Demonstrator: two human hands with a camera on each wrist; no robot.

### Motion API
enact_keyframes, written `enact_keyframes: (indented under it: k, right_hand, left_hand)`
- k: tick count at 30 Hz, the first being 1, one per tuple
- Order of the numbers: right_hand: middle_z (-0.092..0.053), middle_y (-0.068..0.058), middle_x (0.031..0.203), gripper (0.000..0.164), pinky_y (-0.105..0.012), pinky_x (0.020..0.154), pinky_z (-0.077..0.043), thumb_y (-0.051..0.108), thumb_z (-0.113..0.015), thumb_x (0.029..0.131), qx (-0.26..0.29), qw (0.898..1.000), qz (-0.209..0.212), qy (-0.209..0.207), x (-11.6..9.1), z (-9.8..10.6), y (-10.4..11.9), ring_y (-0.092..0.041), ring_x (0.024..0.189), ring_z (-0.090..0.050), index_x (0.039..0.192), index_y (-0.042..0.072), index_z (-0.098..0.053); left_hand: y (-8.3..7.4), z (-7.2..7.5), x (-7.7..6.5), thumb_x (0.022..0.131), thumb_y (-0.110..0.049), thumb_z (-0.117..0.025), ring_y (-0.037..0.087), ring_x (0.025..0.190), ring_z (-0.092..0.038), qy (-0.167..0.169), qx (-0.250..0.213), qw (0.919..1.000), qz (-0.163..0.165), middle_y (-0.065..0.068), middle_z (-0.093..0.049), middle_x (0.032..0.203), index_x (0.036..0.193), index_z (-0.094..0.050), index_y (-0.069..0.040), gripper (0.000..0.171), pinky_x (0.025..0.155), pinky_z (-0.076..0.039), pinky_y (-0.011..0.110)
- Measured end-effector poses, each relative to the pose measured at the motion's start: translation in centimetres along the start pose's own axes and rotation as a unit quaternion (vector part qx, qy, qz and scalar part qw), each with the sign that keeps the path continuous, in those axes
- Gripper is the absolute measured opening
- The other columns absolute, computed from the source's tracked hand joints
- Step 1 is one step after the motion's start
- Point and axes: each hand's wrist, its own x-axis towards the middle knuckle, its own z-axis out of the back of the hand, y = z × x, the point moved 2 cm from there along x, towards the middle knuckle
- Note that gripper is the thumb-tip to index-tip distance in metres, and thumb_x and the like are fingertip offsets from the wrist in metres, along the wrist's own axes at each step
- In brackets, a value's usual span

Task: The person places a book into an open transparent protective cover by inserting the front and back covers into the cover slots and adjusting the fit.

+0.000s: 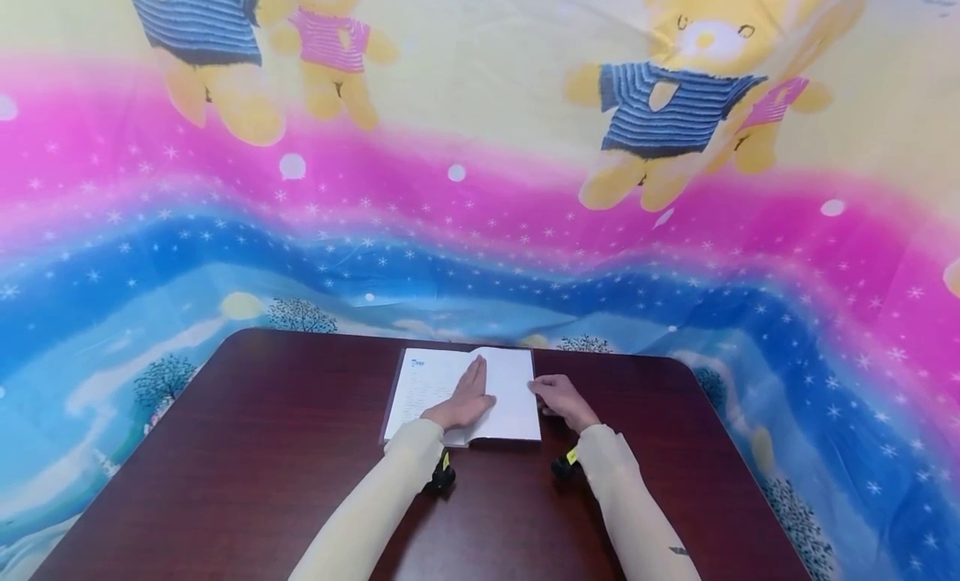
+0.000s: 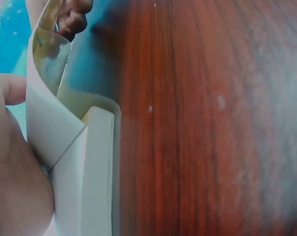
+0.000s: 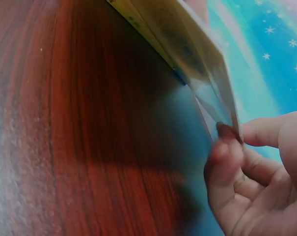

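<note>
An open book (image 1: 423, 389) lies near the table's far edge, printed page on the left, plain white side on the right. My left hand (image 1: 467, 398) rests on it along the middle fold, fingers straight and together. With its thumb and fingers, my right hand (image 1: 561, 399) pinches the outer edge of the right-hand cover (image 3: 207, 54). That cover is tilted up off the table in the right wrist view. A see-through plastic jacket (image 2: 50, 54) shows along its underside in the left wrist view, beside the thick page block (image 2: 98, 172).
The dark red-brown wooden table (image 1: 285, 448) has rounded far corners. Behind it hangs a curtain (image 1: 465, 231) printed with bears and snowflakes. A small black device (image 1: 441, 474) is worn on the left wrist, another black device (image 1: 562, 466) on the right.
</note>
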Motion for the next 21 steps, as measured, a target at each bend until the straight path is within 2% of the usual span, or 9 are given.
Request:
enact_keyframes:
  k: [4,8,12,16,21]
  right_hand:
    - [-0.068,-0.008,0.088,0.026,-0.034,0.075,-0.061,0.024,-0.063,0.102,0.025,1.000,0.014,-0.010,-0.1,0.0,0.3,-0.017,0.077,-0.067,0.104,0.000,-0.074]
    - [-0.072,-0.010,0.093,0.028,-0.035,0.079,-0.062,0.024,-0.064,0.102,0.056,0.998,0.029,-0.011,-0.2,-0.1,0.8,-0.017,0.080,-0.070,0.106,-0.002,-0.074]
    - [-0.071,-0.007,0.092,0.030,-0.032,0.075,-0.061,0.027,-0.066,0.101,0.074,0.996,0.051,-0.007,-0.1,-0.5,1.3,-0.015,0.078,-0.069,0.107,-0.001,-0.074]
    - [-0.069,-0.005,0.086,0.030,-0.030,0.070,-0.059,0.026,-0.067,0.100,0.082,0.994,0.076,-0.021,-0.2,-0.8,1.7,-0.014,0.072,-0.066,0.104,-0.002,-0.074]
    - [-0.070,-0.006,0.082,0.031,-0.029,0.069,-0.055,0.027,-0.068,0.099,0.090,0.987,0.121,-0.060,-0.4,-1.5,2.3,-0.014,0.071,-0.063,0.100,-0.003,-0.075]
  left_hand:
    - [-0.2,0.1,0.0,0.102,-0.024,-0.032,0.033,0.158,0.008,-0.002,-0.009,1.0000,0.004,0.020,0.012,0.169,0.159,0.005,0.007,0.075,0.128,-0.002,0.046]
    - [-0.3,0.3,-0.1,0.101,-0.024,-0.031,0.033,0.158,0.007,-0.005,-0.024,0.9997,0.002,0.020,0.010,0.169,0.160,0.004,0.006,0.075,0.127,-0.003,0.047]
    - [-0.1,0.7,-0.3,0.101,-0.021,-0.032,0.032,0.158,0.004,-0.015,-0.054,0.9984,0.005,0.019,0.006,0.170,0.161,0.003,0.004,0.074,0.127,-0.004,0.048]
    - [0.3,1.2,-0.3,0.101,-0.019,-0.036,0.032,0.158,0.001,-0.032,-0.095,0.9949,-0.004,0.018,0.001,0.171,0.162,-0.001,0.002,0.073,0.127,-0.006,0.049]
    - [0.8,1.7,-0.5,0.101,-0.026,-0.043,0.034,0.158,-0.006,-0.044,-0.097,0.9942,-0.012,0.018,-0.006,0.171,0.163,-0.013,-0.001,0.073,0.127,-0.011,0.052]
